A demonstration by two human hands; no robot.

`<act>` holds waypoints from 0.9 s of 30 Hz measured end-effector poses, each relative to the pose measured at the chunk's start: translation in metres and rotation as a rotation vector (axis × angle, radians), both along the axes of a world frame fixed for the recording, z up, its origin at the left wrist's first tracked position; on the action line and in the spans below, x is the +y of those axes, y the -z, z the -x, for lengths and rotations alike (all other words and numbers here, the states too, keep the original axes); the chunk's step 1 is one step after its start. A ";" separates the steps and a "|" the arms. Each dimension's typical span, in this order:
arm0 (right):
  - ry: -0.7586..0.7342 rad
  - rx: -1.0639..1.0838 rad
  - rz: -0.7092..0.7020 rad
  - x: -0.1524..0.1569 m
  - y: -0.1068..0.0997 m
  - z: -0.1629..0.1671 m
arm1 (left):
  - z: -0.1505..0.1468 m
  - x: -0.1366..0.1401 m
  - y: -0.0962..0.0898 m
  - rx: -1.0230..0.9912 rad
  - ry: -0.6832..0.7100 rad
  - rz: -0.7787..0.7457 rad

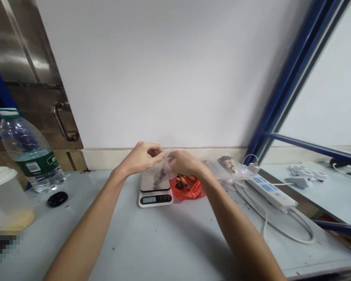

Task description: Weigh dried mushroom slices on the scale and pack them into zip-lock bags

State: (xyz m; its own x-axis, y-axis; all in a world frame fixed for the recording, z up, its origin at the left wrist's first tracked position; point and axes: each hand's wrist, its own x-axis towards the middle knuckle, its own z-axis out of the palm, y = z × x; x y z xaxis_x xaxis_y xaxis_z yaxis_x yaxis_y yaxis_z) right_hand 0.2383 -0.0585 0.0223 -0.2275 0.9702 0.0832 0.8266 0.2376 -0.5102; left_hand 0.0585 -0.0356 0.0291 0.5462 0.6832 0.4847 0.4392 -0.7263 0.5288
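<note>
My left hand (143,157) pinches the top edge of a small clear plastic bag (161,171) with thumb and fingers. On the other side my right hand (183,162) has its fingers closed on the same bag's edge. Something dark sits in the bottom of the bag, too unclear to name. The bag hangs over the metal plate of a white kitchen scale (155,199), whose display is lit but unreadable. Right beside the scale lies a red plastic bag (190,191), open, with brown and dark dried pieces in it, partly behind my right forearm.
Another clear bag (228,166) with pale and dark pieces lies right of my hands. Beyond it are a white power strip (273,192) and looping cables. At left stand a large water bottle (32,152), a lidded plastic tub (8,203) and a black round lid (57,199).
</note>
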 end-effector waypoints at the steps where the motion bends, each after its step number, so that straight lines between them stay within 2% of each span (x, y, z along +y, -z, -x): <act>1: -0.021 -0.007 -0.024 0.000 -0.002 -0.005 | 0.000 0.003 0.001 -0.032 -0.017 -0.010; 5: -0.078 -0.017 -0.104 -0.001 -0.010 -0.027 | 0.002 0.021 0.015 -0.184 -0.184 0.035; 7: -0.080 -0.008 -0.127 -0.003 -0.014 -0.035 | 0.003 0.027 0.022 -0.257 -0.230 0.220; 10: -0.090 0.010 -0.135 -0.005 -0.018 -0.046 | 0.003 0.029 0.030 -0.353 -0.097 0.562; 13: -0.086 0.009 -0.103 -0.007 -0.021 -0.059 | 0.000 0.029 0.035 -0.444 0.024 0.693; 16: -0.105 -0.073 -0.024 -0.010 -0.025 -0.075 | -0.004 0.032 0.038 -0.480 0.041 0.655; 20: -0.159 -0.164 0.108 -0.018 -0.030 -0.096 | -0.013 0.040 0.036 -0.430 0.045 0.596; 27: 0.147 -0.161 0.187 -0.026 -0.034 -0.110 | -0.040 0.061 0.016 -0.188 0.100 0.393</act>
State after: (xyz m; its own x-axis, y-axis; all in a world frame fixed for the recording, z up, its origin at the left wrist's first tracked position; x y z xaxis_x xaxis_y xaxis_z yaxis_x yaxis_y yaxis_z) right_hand 0.3482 -0.0847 0.0566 -0.0793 0.9888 -0.1265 0.9190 0.0234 -0.3934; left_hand 0.0988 0.0250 0.0126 0.5461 0.7838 0.2958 0.2474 -0.4882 0.8369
